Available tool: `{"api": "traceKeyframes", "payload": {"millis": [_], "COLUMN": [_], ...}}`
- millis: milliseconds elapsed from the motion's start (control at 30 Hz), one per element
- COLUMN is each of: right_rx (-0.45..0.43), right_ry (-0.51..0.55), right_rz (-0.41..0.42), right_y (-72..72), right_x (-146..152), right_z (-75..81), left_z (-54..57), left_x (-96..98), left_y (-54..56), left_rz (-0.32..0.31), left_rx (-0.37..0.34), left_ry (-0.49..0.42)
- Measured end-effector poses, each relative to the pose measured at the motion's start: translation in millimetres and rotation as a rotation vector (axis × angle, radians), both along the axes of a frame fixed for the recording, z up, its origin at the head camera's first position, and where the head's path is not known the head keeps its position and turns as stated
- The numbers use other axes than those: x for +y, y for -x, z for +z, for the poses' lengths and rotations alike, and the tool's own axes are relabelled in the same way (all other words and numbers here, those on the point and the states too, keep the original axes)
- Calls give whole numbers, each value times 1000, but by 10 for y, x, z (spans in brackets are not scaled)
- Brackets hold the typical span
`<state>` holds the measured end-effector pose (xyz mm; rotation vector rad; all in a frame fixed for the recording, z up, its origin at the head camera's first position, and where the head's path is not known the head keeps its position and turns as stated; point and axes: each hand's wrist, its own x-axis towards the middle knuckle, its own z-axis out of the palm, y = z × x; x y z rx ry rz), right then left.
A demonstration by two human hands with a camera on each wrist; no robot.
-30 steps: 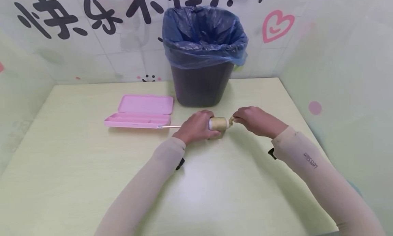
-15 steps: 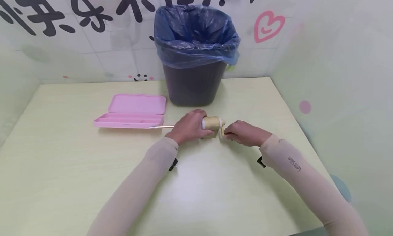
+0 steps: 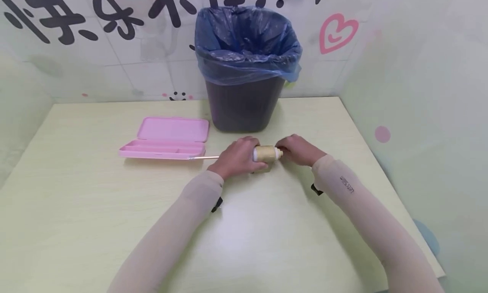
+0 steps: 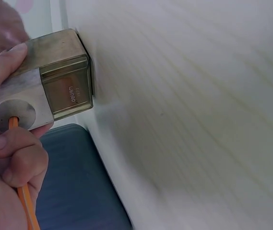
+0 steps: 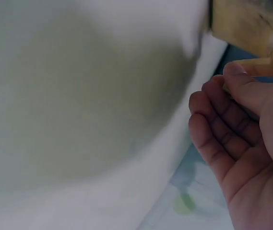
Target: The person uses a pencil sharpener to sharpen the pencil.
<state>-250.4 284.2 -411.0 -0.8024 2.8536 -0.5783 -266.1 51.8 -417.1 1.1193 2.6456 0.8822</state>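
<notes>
Crank-handled pencil sharpener [image 3: 265,153], tan-gold with paler ends, stands on the pale wood-grain table [image 3: 228,233], just past the middle of the head view toward 1 o'clock. In the left wrist view we note a boxy body, a round metal plate [image 4: 27,111] with a hole in it, and a see-through drawer [image 4: 66,91] with small pale lettering. An orange pencil [image 4: 26,206] sits with one end in that hole; in the head view its other end points to 9 o'clock, close by the front corner of an open pink pencil case [image 3: 162,145].

Left hand [image 3: 238,156], at the sharpener's 9 o'clock: fingers bent over the body, thumb along the near side, a firm grip. In the left wrist view we see curled fingers crossing the pencil; whether they press on it we cannot tell.

Right hand [image 3: 299,150], at 3 o'clock: thumb and forefinger closed together in a pinch at the end of the crank [image 5: 256,67]. The remaining fingers are loosely curled, palm exposed to the right wrist camera.

At the sharpener's 11 o'clock we record a dark bin [image 3: 244,109] lined with a blue bag [image 3: 248,68].
</notes>
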Motion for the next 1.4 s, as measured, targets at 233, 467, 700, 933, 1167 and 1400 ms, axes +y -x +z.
{"api": "traceKeyframes", "payload": {"millis": [233,467,700,933,1167,1400], "right_rx": [90,122,165,179,130,21], "right_ry": [-33,-74,-100,-61,33,34], "right_rz": [-39,-53,-36,-8,62,129], "right_y": [8,-191,-287,-453,-574,-567], "right_x": [14,28,37,22,21,11], "right_z": [345,481,514,560,484,199], "left_z": [8,-16,1,29,33,26], "left_x": [32,64,91,73,39,36], "left_y": [-9,-29,-55,-49,-33,-22], "left_rz": [-5,-7,-20,-5,20,25], "left_rx": [11,-14,-23,-37,-61,-50], "left_ry": [-10,-17,-15,-1,-2,-2]}}
